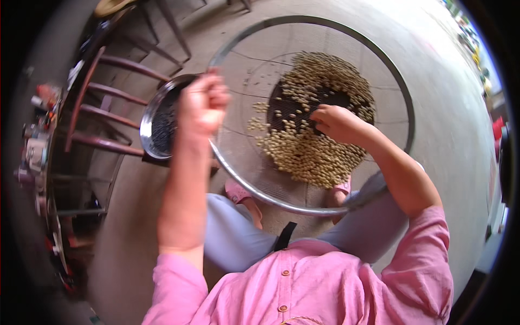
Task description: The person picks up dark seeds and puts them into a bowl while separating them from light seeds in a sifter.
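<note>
A large round mesh sieve with a metal rim (407, 101) lies before me, over my knees and feet. Spread on its mesh are many small pale tan-green beans or nuts (321, 156), with a dark round patch showing beneath them. My right hand (335, 122) is bent over the middle of the pile, fingertips down among the pieces; whether it pinches one is hidden. Blurred by motion, my left hand (205, 101) is raised near the sieve's left rim with its fingers curled, and I cannot tell if it holds anything. Left of it a shiny metal basin (145, 134) contains small dark pieces (162, 130).
A wooden chair (111, 144) lies or stands at the left beside the basin, with more furniture legs (170, 28) above it. Cluttered shelving (36, 154) runs along the far left. Pink clogs (236, 191) show under the sieve on the concrete floor (455, 134).
</note>
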Motion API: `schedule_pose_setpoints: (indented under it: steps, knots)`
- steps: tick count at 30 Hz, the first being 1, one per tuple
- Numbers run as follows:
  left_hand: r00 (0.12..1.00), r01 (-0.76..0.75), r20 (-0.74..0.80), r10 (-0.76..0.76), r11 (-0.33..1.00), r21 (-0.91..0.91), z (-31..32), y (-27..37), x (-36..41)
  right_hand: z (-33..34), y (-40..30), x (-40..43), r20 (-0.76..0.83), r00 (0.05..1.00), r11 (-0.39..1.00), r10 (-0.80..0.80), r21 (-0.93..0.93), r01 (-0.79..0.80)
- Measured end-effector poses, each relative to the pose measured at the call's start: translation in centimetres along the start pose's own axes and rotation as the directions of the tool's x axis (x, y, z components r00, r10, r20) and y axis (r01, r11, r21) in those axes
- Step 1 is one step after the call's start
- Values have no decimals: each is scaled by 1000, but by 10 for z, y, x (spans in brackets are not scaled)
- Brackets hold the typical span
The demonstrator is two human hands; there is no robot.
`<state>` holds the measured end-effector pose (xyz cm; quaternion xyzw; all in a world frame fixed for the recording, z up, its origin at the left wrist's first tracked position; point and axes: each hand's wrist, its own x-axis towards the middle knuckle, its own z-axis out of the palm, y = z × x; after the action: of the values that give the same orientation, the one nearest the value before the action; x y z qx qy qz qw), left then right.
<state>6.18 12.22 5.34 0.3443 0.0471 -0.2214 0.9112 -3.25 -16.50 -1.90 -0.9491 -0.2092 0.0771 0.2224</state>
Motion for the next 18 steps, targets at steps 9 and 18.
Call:
schedule_pose_setpoints:
  steps: [9,18]
  knots:
    - [951,-282,-3,310,870,403,21,26,-3,-11,-14,-5,11,996,991,86,98,-87]
    - [757,161,-313,573,300,940,-230,86,18,-14,-10,-1,64,994,993,87,69,-91]
